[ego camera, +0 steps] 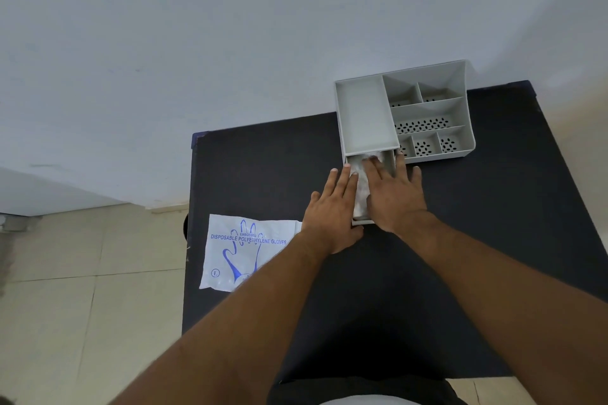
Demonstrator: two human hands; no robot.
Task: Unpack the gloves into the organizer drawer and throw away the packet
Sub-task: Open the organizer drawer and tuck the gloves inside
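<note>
On dark table [493, 240], far right: grey organizer [427, 108], drawer [391, 161] pulled out toward near side. Left hand [330, 210] and right hand [394, 197] both flat, fingers spread, pressing clear gloves [361, 191] into drawer, nothing gripped. Packet [243, 250] lies flat, near left.

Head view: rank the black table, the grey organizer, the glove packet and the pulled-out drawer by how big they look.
1. black table
2. grey organizer
3. glove packet, close to the organizer in apparent size and nearer the camera, so this order is unsure
4. pulled-out drawer, mostly covered by both hands
</note>
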